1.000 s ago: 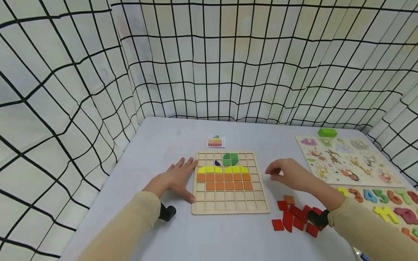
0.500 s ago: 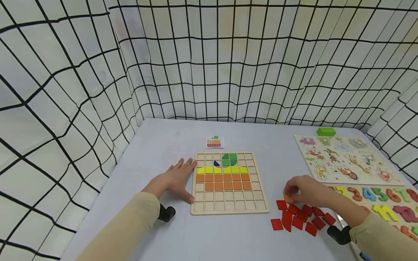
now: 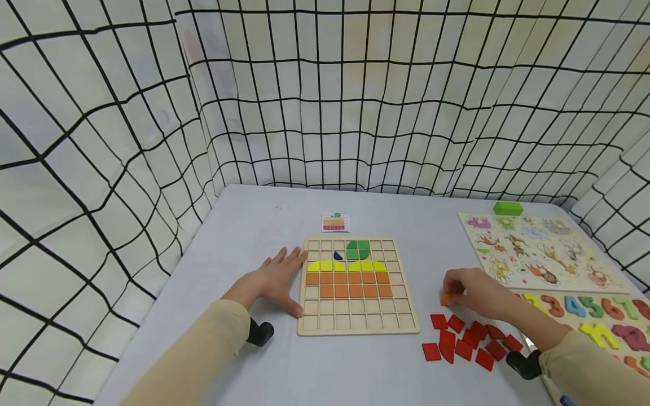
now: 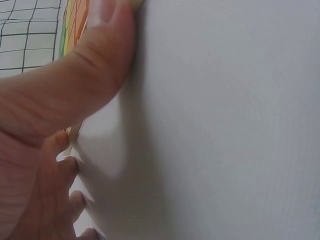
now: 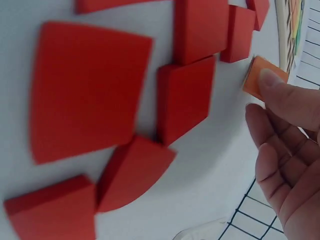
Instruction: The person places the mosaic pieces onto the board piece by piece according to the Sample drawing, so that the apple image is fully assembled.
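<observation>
A wooden grid board (image 3: 358, 323) lies mid-table, with orange squares (image 3: 355, 291) in two rows, yellow pieces (image 3: 367, 265), green pieces (image 3: 358, 250) and a small blue piece (image 3: 338, 256) set in it. My left hand (image 3: 271, 282) rests with spread fingers against the board's left edge; its thumb (image 4: 95, 65) touches the board in the left wrist view. Off the board's right side, my right hand (image 3: 474, 291) pinches an orange square tile (image 5: 261, 81) between thumb and fingers, just above the loose red pieces (image 3: 463, 350).
Behind the board lies a small pattern card (image 3: 335, 222). On the right are an animal puzzle board (image 3: 538, 248), a number and letter puzzle (image 3: 604, 321) and a green block (image 3: 508, 208). Black netting (image 3: 325, 101) encloses the table's back and sides.
My right hand has moved right and down from beside the board to the loose pieces and picked up the orange tile. Some red pieces have shifted slightly. The left hand stays put.
</observation>
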The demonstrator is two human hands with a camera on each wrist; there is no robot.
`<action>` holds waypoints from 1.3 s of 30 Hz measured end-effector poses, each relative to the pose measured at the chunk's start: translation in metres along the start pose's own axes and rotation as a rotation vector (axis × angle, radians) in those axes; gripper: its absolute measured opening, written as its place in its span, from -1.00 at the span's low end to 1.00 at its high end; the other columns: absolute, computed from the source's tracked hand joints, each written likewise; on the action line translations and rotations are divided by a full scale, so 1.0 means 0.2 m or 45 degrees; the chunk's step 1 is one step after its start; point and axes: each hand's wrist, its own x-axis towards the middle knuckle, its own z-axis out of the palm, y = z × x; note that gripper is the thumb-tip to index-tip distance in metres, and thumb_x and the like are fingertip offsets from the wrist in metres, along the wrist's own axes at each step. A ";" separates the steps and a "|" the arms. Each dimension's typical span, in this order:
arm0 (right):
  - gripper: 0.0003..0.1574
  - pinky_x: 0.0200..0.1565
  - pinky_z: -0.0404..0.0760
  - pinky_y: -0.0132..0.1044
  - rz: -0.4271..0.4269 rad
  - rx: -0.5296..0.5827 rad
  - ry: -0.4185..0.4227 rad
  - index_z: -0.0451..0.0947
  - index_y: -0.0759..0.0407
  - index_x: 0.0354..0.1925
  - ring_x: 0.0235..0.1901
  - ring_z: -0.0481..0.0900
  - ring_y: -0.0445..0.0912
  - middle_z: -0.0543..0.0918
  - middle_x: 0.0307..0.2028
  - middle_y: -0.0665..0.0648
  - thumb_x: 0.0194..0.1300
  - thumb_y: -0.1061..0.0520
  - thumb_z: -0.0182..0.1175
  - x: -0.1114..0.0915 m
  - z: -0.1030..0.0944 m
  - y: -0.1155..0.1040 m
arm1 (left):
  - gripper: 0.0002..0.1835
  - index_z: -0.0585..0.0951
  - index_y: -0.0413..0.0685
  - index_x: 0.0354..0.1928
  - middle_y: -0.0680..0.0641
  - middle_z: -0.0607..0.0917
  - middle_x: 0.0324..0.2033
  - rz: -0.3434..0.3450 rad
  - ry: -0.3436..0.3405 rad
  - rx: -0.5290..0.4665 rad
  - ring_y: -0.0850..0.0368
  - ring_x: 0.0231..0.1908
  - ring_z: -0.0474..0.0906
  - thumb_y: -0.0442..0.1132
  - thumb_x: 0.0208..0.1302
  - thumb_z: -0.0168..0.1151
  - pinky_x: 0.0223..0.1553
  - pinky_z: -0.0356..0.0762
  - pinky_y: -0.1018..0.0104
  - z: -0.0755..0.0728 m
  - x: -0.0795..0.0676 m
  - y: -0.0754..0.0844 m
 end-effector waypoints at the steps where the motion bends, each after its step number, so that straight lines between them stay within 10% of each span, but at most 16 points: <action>1: -0.77 -0.25 0.62 -0.44 -0.016 0.010 0.024 0.58 0.02 -0.30 -0.30 0.52 -0.18 0.62 -0.37 -0.11 0.20 0.22 0.47 0.01 0.00 -0.01 | 0.42 -0.07 -0.07 0.65 -0.19 -0.13 0.65 0.000 -0.001 0.000 -0.30 0.63 -0.34 0.20 -0.11 0.65 0.57 -0.23 -0.35 0.00 0.00 0.00; 12: -0.92 -0.19 0.68 -0.40 -0.088 0.300 0.082 0.69 0.12 -0.25 -0.29 0.59 -0.14 0.70 -0.29 0.01 0.28 0.22 0.42 0.27 0.10 -0.29 | 0.40 -0.07 -0.05 0.65 -0.16 -0.15 0.66 -0.002 -0.020 -0.013 -0.26 0.64 -0.36 0.18 -0.08 0.64 0.59 -0.27 -0.30 0.00 -0.01 0.03; 25: -0.94 -0.13 0.64 -0.37 -0.173 0.320 0.024 0.78 0.06 -0.24 -0.28 0.57 -0.20 0.74 -0.28 -0.07 0.30 0.19 0.40 0.56 0.27 -0.75 | 0.40 -0.05 -0.06 0.65 -0.19 -0.12 0.65 0.007 -0.012 -0.022 -0.29 0.63 -0.34 0.20 -0.10 0.64 0.58 -0.26 -0.32 0.01 -0.03 0.01; 39: -0.93 -0.17 0.64 -0.41 -0.244 0.324 -0.085 0.78 0.13 -0.22 -0.32 0.57 -0.21 0.78 -0.32 -0.01 0.34 0.20 0.37 0.65 0.37 -0.91 | 0.39 -0.08 -0.06 0.65 -0.19 -0.17 0.65 0.028 -0.044 -0.025 -0.29 0.63 -0.37 0.18 -0.07 0.63 0.58 -0.26 -0.33 -0.03 -0.04 0.00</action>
